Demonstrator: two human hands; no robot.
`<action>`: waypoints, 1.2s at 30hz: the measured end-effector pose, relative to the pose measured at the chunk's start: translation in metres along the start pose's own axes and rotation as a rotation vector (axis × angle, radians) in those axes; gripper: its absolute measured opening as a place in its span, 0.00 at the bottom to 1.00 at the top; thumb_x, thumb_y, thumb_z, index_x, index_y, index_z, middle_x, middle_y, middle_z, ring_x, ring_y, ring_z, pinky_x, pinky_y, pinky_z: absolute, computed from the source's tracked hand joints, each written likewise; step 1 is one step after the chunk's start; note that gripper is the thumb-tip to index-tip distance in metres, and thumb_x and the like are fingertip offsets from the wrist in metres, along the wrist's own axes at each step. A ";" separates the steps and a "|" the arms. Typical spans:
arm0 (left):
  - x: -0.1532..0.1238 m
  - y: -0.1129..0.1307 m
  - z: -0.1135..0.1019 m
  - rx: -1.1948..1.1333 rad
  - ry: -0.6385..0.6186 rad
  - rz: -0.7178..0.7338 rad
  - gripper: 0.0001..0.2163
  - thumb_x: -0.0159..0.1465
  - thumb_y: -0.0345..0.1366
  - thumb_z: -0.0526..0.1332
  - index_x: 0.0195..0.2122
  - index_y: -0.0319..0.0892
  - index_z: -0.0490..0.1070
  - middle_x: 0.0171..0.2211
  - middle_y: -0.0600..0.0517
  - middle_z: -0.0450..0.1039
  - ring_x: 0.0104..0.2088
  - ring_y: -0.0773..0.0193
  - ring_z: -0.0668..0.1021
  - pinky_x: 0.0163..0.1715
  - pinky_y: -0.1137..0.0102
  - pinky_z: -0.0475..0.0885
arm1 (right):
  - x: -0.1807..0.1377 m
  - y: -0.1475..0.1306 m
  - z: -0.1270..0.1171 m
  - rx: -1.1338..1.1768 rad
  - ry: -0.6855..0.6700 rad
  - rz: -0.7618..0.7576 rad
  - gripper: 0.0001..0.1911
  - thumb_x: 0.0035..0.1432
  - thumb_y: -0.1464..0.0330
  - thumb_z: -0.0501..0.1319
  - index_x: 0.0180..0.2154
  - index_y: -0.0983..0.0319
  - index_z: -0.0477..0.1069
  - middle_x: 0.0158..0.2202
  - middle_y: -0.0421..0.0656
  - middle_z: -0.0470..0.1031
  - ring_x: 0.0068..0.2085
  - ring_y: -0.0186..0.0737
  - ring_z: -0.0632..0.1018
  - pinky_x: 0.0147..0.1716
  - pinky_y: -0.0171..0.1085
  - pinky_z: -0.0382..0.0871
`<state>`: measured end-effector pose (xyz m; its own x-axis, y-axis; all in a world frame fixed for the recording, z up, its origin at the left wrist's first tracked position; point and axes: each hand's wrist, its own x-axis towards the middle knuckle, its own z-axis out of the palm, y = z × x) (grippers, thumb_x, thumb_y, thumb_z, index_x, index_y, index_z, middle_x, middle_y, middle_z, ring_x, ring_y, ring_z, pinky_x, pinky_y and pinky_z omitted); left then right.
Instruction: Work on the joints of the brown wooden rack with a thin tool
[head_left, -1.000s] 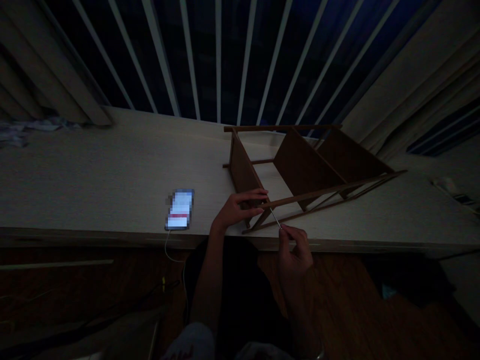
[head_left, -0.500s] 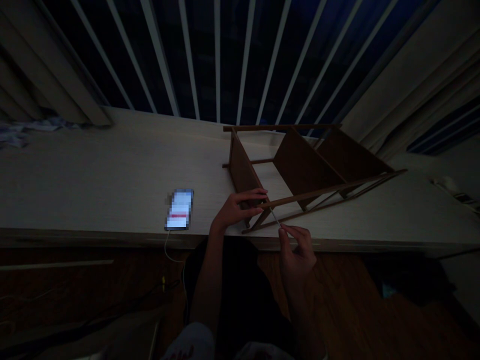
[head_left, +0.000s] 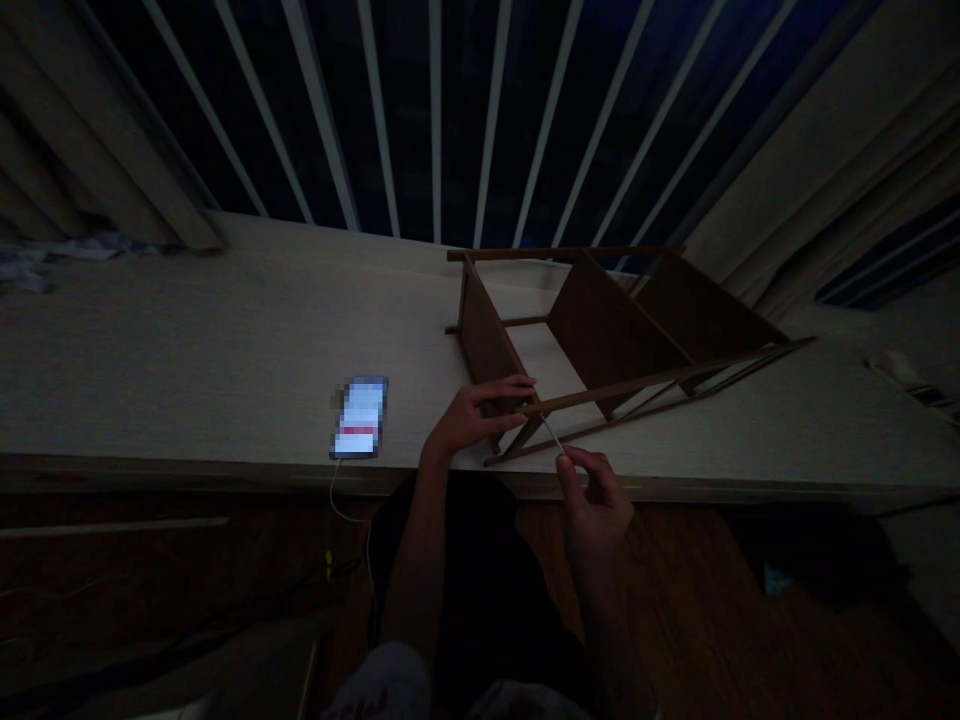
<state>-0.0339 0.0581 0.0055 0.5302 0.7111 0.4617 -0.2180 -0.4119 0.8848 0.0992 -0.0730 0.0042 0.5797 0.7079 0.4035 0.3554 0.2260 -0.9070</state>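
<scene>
A dark brown wooden shelf rack (head_left: 607, 335) lies on its side on a pale ledge (head_left: 187, 340). My left hand (head_left: 480, 415) is closed round the rack's near corner, where a shelf board meets a thin rail. My right hand (head_left: 592, 495) pinches the end of a thin metal tool (head_left: 551, 435), probably a hex key. The tool's tip points into that same corner, just right of my left fingers. The scene is very dim.
A lit phone (head_left: 360, 418) lies on the ledge left of my hands, with a cable hanging over the front edge. White window bars (head_left: 435, 120) and curtains stand behind. Crumpled paper (head_left: 45, 262) sits far left. Wooden floor lies below.
My right hand has turned slightly at the wrist with the tool still in the corner. My left hand and the rack have stayed put.
</scene>
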 end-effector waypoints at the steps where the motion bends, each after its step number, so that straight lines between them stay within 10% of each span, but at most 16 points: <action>1: 0.000 0.000 0.000 -0.002 0.004 0.005 0.16 0.53 0.33 0.65 0.43 0.45 0.72 0.50 0.47 0.70 0.53 0.60 0.69 0.54 0.60 0.64 | 0.000 0.001 0.000 0.014 -0.006 -0.002 0.05 0.51 0.68 0.62 0.31 0.62 0.73 0.29 0.41 0.71 0.33 0.37 0.72 0.35 0.38 0.65; 36: 0.001 0.001 -0.001 0.012 0.007 -0.014 0.16 0.53 0.34 0.64 0.44 0.43 0.72 0.50 0.46 0.69 0.53 0.59 0.70 0.53 0.61 0.64 | 0.002 -0.009 0.002 0.030 -0.138 -0.087 0.07 0.56 0.70 0.56 0.35 0.62 0.73 0.32 0.44 0.72 0.36 0.38 0.73 0.37 0.39 0.67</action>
<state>-0.0344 0.0583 0.0070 0.5273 0.7210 0.4495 -0.2003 -0.4086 0.8904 0.0955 -0.0720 0.0130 0.4409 0.7695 0.4620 0.3762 0.3089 -0.8735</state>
